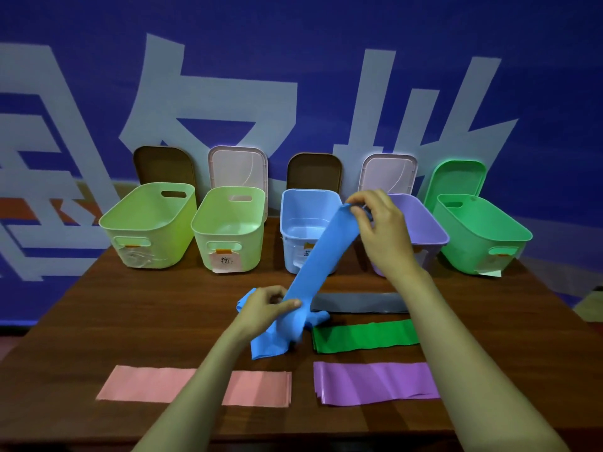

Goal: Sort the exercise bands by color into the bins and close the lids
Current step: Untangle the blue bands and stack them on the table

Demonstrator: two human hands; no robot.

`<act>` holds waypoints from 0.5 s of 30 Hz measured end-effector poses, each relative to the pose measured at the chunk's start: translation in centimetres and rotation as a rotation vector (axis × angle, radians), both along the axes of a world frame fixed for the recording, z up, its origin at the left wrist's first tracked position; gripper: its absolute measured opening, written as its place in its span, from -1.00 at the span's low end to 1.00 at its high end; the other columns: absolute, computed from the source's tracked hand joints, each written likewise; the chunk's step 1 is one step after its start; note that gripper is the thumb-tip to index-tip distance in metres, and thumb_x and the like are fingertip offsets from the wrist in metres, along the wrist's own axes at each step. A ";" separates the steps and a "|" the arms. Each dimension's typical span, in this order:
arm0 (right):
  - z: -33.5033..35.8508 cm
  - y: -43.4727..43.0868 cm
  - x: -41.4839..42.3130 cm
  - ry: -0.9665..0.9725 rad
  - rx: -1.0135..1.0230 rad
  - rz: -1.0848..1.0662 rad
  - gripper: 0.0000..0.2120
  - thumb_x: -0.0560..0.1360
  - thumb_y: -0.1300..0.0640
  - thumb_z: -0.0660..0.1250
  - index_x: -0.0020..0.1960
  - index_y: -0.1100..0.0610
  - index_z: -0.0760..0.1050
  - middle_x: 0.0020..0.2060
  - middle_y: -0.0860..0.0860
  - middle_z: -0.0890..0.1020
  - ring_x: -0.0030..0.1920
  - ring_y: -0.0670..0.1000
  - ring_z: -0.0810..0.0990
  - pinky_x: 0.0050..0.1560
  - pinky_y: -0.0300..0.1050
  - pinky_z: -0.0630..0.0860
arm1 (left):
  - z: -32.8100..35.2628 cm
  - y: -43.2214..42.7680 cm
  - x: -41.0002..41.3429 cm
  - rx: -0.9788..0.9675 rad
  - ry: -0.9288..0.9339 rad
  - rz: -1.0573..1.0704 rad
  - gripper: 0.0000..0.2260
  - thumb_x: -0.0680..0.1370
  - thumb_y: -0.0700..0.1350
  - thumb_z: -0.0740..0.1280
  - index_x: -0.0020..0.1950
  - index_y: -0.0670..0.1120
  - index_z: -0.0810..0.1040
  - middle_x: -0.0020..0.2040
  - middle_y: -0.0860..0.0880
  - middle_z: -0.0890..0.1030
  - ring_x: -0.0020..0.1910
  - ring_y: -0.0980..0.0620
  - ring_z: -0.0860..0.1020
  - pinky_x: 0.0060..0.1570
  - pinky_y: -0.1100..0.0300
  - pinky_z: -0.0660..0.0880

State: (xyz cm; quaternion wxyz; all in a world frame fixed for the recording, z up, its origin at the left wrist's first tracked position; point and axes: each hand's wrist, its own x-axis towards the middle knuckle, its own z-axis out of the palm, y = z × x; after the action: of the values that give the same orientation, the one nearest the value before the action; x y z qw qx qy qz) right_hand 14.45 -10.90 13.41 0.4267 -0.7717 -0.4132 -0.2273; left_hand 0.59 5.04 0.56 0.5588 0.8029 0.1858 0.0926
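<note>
- Head view: right hand (381, 230) pinches top end of blue band (323, 256), raised in front of blue bin (290, 216).
- Left hand (267, 305) grips band lower down, fingers curled round it; tail bunched on table (130, 321).
- Grey band (359, 303), green band (365, 336), purple band (375, 381), pink band (140, 383) lie flat.
- All bins open.

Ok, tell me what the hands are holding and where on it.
Both hold the blue band: the right hand pinches its upper end, in front of the blue bin; the left hand grips it lower down, near the table.
</note>
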 end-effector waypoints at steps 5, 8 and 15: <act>-3.5 0.1 0.8 0.195 -0.197 -0.087 -0.76 0.56 0.30 0.15 0.19 0.12 0.41 0.06 0.10 0.48 0.00 0.04 0.47 -0.01 -0.14 0.39 | -0.8 3.9 -2.5 -0.062 -0.026 0.301 -0.84 0.42 -0.05 0.48 -0.25 -0.10 0.58 -0.32 -0.02 0.58 -0.30 0.09 0.49 -0.29 0.21 0.39; -6.1 1.1 -0.6 0.240 -0.326 -0.043 -0.75 0.54 0.34 0.12 0.14 0.13 0.44 0.07 0.15 0.43 0.03 0.16 0.49 0.08 0.03 0.43 | -1.2 6.3 -3.6 0.066 0.011 0.443 -0.88 0.44 -0.09 0.46 -0.21 -0.11 0.59 -0.28 -0.04 0.58 -0.22 0.04 0.50 -0.28 0.21 0.37; -12.5 5.8 -5.3 0.407 -0.498 0.106 -0.78 0.47 0.39 0.13 -0.06 0.25 0.54 0.00 0.14 0.44 -0.05 0.18 0.51 0.08 0.06 0.43 | -3.0 9.7 -6.0 0.668 0.450 0.547 -0.76 0.59 -0.01 0.22 0.04 -0.10 0.62 0.05 -0.14 0.63 0.10 -0.18 0.53 0.05 0.05 0.37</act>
State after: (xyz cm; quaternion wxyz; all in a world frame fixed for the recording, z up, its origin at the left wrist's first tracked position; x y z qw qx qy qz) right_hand 9.15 -5.11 0.92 0.3102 -0.8593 -0.4019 0.0623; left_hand -5.45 14.71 -2.41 0.1716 0.8601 0.4664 0.1150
